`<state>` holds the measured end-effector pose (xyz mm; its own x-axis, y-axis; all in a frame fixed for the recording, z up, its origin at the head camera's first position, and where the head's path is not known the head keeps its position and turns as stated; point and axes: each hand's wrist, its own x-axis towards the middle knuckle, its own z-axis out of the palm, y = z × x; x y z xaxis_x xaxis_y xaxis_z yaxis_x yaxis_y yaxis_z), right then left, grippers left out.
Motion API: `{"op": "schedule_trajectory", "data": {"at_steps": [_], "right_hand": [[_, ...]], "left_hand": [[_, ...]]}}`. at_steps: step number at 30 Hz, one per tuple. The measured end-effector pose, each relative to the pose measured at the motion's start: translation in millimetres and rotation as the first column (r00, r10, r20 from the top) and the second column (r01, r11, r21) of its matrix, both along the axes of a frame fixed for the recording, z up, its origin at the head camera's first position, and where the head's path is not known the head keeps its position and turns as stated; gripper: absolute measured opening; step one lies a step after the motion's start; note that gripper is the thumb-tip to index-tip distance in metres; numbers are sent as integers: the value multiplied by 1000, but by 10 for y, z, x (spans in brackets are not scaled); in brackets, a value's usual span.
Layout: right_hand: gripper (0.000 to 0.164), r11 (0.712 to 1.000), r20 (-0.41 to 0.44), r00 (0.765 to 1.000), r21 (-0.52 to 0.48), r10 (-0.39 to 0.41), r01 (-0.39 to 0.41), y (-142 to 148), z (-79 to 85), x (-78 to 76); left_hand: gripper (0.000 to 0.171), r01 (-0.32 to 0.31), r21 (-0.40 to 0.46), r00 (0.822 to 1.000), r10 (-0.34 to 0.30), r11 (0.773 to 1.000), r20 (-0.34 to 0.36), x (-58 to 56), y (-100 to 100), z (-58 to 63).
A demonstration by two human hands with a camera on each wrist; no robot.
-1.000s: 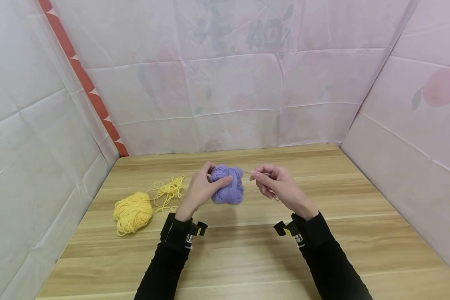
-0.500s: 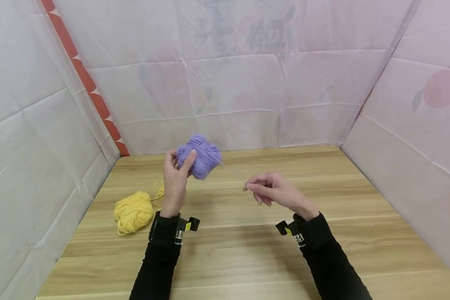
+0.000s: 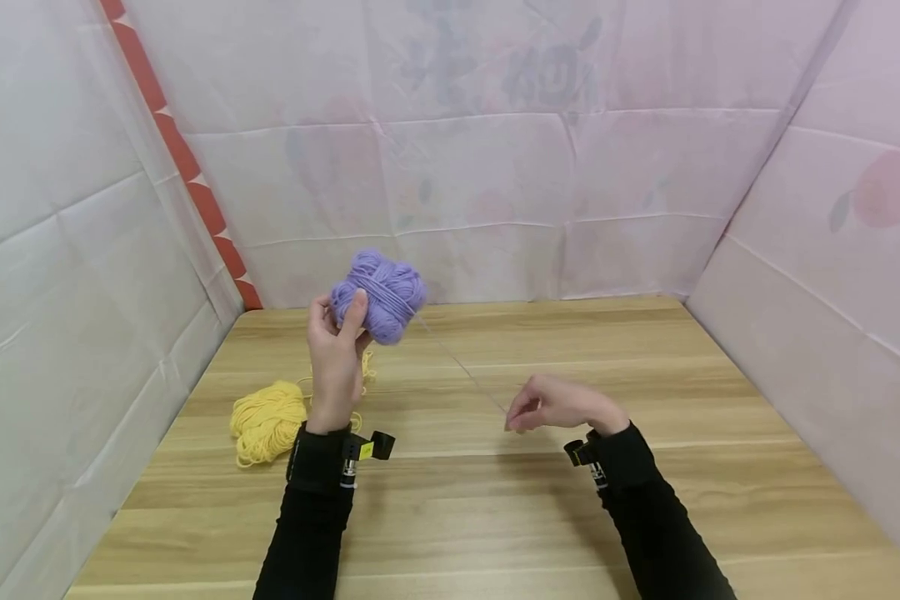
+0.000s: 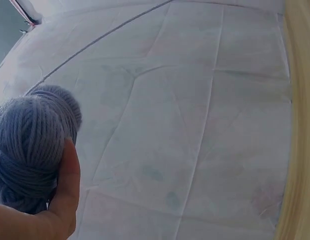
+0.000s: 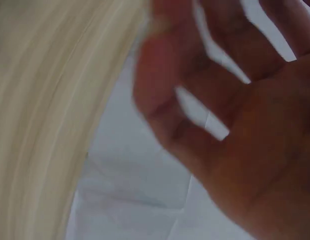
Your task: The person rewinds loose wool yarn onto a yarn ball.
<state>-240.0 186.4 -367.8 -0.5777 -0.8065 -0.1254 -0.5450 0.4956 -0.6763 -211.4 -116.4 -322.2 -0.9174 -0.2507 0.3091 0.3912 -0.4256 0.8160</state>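
A purple ball of yarn (image 3: pixel 381 293) is raised above the back of the table, gripped by my left hand (image 3: pixel 335 358) with the thumb across its front. In the left wrist view the yarn ball (image 4: pixel 32 145) looks bluish, and a strand (image 4: pixel 102 37) runs from its top toward the upper right. The same purple strand (image 3: pixel 461 365) slants down in the head view to my right hand (image 3: pixel 558 406), whose thumb and fingertips pinch its end. The right wrist view shows the palm and bent fingers (image 5: pixel 220 100); the pinched yarn is hardly visible there.
A yellow ball of yarn (image 3: pixel 268 422) lies on the wooden table (image 3: pixel 450 533) at the left, its loose yellow strands (image 3: pixel 367 367) partly hidden behind my left hand. Pale printed sheets (image 3: pixel 487 183) wall off the back and both sides.
My left hand has carried the purple yarn ball up and to the left. My right hand has moved lower, and the strand between them has become longer and straighter.
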Motion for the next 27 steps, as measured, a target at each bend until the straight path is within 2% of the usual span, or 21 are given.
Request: {"op": "schedule_trajectory", "data": {"at_steps": [2, 3, 5, 6, 8, 9, 12, 16, 19, 21, 23, 25, 27], "right_hand": [[23, 998, -86, 996, 52, -24, 28, 33, -9, 4], [29, 998, -122, 992, 47, -41, 47, 35, -5, 12], [45, 995, -147, 984, -27, -97, 94, -3, 22, 47], [52, 989, -132, 982, -78, -135, 126, -47, 51, 79], [60, 962, -51, 983, -219, -179, 164, -170, 120, 159], [61, 939, 21, 981, -286, -195, 192, -236, 156, 205], [51, 871, 211, 960, -417, -185, 260, -416, 239, 318], [28, 782, 348, 935, -562, -73, 270, -494, 209, 337], [29, 724, 387, 921, -648, 49, 235, -487, 150, 313], [27, 706, 414, 903, -674, 114, 220, -478, 117, 295], [26, 710, 431, 892, -671, 140, 213, -461, 88, 273], [24, 719, 439, 887, -663, 146, 210, -438, 63, 245], [22, 723, 453, 879, -656, 147, 217, -405, 46, 217]], "left_hand": [[28, 41, -28, 999, -41, 999, 9, 17, 12, 19], [28, 68, -49, 998, -67, 996, 15, 28, 27, 30], [29, 121, -111, 992, -118, 986, 35, 48, 72, 47], [30, 148, -148, 989, -143, 978, 44, 60, 104, 54], [32, 190, -215, 982, -183, 958, 54, 87, 177, 66], [34, 206, -242, 979, -199, 948, 54, 92, 215, 64], [38, 225, -302, 974, -221, 926, 45, 97, 307, 50], [39, 235, -314, 971, -235, 920, 41, 89, 356, 43], [36, 276, -265, 961, -274, 924, 46, 101, 361, 50], [33, 320, -223, 947, -319, 921, 43, 116, 360, 52], [29, 383, -176, 923, -383, 907, 34, 129, 358, 51], [26, 449, -149, 892, -450, 881, 29, 142, 352, 50], [25, 520, -148, 853, -522, 841, 27, 152, 340, 45]]}}
